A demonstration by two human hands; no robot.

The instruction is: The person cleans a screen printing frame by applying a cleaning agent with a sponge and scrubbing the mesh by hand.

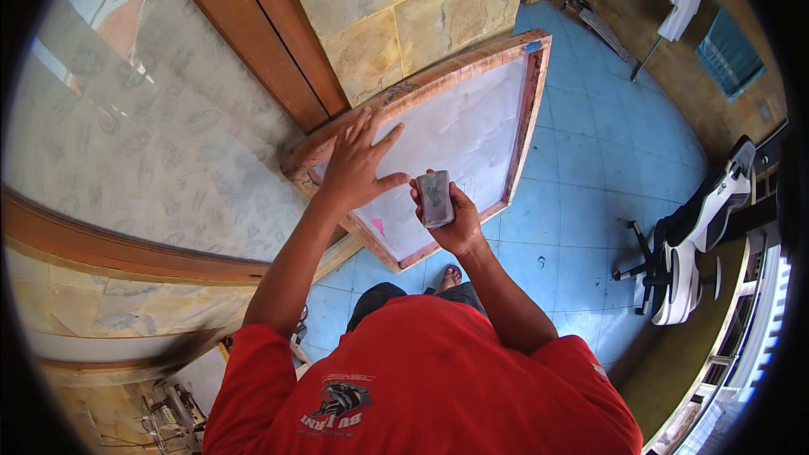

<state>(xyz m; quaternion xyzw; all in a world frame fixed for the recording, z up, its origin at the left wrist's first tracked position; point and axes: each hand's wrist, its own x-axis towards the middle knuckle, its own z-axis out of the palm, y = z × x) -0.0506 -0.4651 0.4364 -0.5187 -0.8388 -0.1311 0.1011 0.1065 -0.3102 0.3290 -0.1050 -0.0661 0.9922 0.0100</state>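
A large wooden-framed mesh panel, like a printing screen (456,133), leans against the stone wall before me, with pink stains along its frame. My left hand (363,161) is spread over the panel's left part, fingers apart and holding nothing; whether it touches the frame cannot be told. My right hand (460,222) grips a grey rectangular block (435,199), its broad face turned up, in front of the panel's lower middle. The block has a darker greenish patch on its face. Part of the right fingers is hidden behind it.
A window with a wooden frame (265,31) is at the left. Blue floor tiles (581,215) stretch to the right, where a black and white office chair (686,259) stands. A white T-shirt (679,12) and a blue cloth (730,54) hang at the far wall. My sandalled foot (451,277) is below the panel.
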